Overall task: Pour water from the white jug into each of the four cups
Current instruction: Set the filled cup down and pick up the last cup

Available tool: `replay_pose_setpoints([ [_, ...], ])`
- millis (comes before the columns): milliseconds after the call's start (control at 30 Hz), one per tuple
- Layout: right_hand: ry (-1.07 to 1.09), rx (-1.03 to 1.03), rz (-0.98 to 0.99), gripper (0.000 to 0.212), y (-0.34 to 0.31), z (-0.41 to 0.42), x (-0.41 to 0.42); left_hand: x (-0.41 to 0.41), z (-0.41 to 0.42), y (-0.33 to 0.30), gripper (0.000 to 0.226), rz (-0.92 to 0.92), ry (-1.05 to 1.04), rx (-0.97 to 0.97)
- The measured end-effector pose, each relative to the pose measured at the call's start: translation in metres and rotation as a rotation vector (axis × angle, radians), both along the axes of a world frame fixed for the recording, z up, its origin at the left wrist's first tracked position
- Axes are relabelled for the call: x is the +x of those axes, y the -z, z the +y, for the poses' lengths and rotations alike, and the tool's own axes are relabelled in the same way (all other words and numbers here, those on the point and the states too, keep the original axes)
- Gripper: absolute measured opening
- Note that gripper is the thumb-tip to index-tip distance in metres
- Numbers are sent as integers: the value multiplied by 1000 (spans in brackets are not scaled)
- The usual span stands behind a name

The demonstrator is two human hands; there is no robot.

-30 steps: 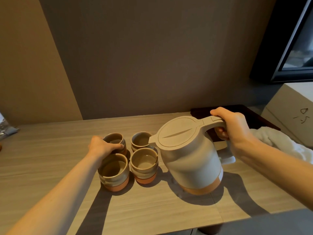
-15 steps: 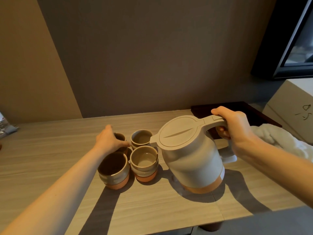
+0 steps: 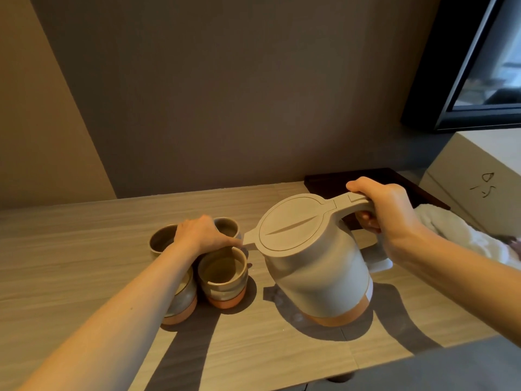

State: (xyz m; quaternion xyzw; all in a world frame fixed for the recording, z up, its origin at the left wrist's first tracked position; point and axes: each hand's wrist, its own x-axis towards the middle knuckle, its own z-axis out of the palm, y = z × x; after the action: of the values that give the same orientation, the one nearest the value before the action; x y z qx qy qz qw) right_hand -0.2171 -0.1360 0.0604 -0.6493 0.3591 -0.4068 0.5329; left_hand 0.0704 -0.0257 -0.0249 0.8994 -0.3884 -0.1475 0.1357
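Note:
Four grey cups with orange bases stand in a cluster left of centre on the wooden table (image 3: 84, 249). My left hand (image 3: 201, 235) lies palm down over the cluster, and its fingers curl on the far rim of the front right cup (image 3: 222, 277). The back left cup (image 3: 160, 239) and back right cup (image 3: 228, 225) show on either side of that hand. My forearm covers most of the front left cup (image 3: 181, 300). The white jug (image 3: 313, 266), lid closed and spout towards the cups, stands just right of them. My right hand (image 3: 389, 210) grips its handle.
A dark tray (image 3: 324, 179) sits at the back right with a white towel (image 3: 456, 235) beside it. A cardboard box (image 3: 479, 176) and a dark window frame (image 3: 439, 94) stand to the right. The table's front edge runs close below the jug.
My left hand has moved from the back left cup to the front right cup's rim. The back left cup now sits further left. The jug has stayed with my right hand on its handle.

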Motion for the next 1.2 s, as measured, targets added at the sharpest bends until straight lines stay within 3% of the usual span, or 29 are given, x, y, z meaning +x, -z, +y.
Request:
replay_pose_setpoints([
  [133, 13, -16, 11, 33, 3, -2, -3, 0, -1, 2, 63, 7, -28, -51],
  [367, 35, -1, 10, 32, 4, -1, -4, -3, 6, 2, 91, 7, -99, -210],
  [767, 67, 8, -52, 28, -10, 14, -1, -16, 27, -40, 80, 331, -139, -958],
  [967, 54, 48, -83, 29, -25, 30, -5, -32, 65, -45, 81, 308, -86, -974],
  [1133, 42, 63, -99, 32, -36, 45, -9, -59, 101, -41, 109, 188, -43, -956],
  [1200, 40, 50, -94, 30, -39, 51, -11, -70, 113, -38, 108, 150, -31, -951],
])
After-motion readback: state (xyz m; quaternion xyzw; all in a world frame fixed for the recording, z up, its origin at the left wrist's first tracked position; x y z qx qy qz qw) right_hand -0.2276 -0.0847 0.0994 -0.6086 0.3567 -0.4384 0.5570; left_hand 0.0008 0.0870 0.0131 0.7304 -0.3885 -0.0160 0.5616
